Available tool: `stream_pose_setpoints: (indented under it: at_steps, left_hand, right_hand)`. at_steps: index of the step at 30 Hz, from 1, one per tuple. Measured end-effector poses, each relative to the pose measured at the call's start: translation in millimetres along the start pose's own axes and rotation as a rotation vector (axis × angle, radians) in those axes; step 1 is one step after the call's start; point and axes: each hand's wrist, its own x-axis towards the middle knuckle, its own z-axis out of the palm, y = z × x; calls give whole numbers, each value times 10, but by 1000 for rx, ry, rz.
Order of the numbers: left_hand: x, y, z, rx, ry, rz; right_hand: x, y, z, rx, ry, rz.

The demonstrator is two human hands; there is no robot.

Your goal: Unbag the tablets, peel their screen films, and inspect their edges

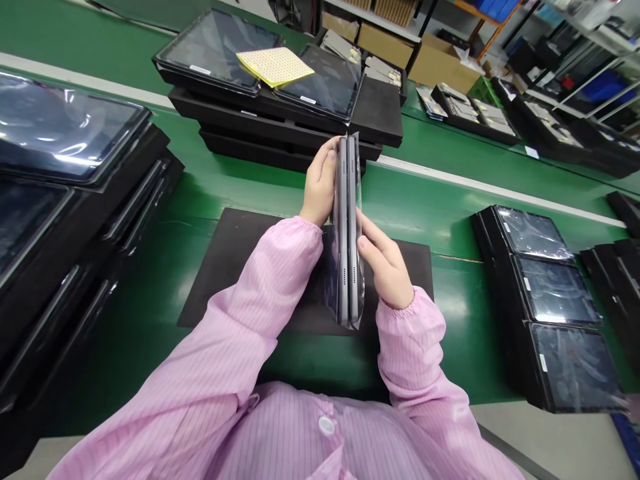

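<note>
Two grey tablets [349, 233] stand on edge, pressed face to face, with clear film sticking out along their sides. My left hand [320, 181] grips their far left side, fingers curling over the top corner. From the right, my right hand [384, 260] presses against the other face, its thumb and fingers closed on the pair. Beneath the tablets lies a dark mat [260, 267] on the green bench [310, 367]. Whether the lower edges touch the mat I cannot tell.
Black trays [370, 113] stacked ahead carry film-covered tablets and a yellow sticker sheet [275, 65]. At left, more stacked trays [100, 200] hold tablets. Several tablets [555, 290] lie in trays at right. Boxes of small grey parts [470, 110] line the back, before shelving.
</note>
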Motion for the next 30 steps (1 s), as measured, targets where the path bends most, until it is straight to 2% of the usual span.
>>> stream_pose_setpoints:
  at_steps: [7, 14, 22, 27, 30]
  left_hand:
    - [8, -14, 25, 38, 20, 29]
    - [16, 120, 56, 106, 30, 95]
    - [13, 312, 129, 140, 42, 107]
    - [6, 403, 171, 173, 37, 122]
    - [4, 493, 174, 180, 25, 117]
  right_hand:
    - [22, 17, -7, 62, 6, 29]
    - [8, -25, -35, 173, 32, 26]
    - [-71, -105, -112, 126, 14, 22]
    - [-113, -174, -192, 41, -53, -41]
    - [-137, -217, -224, -21, -82, -27]
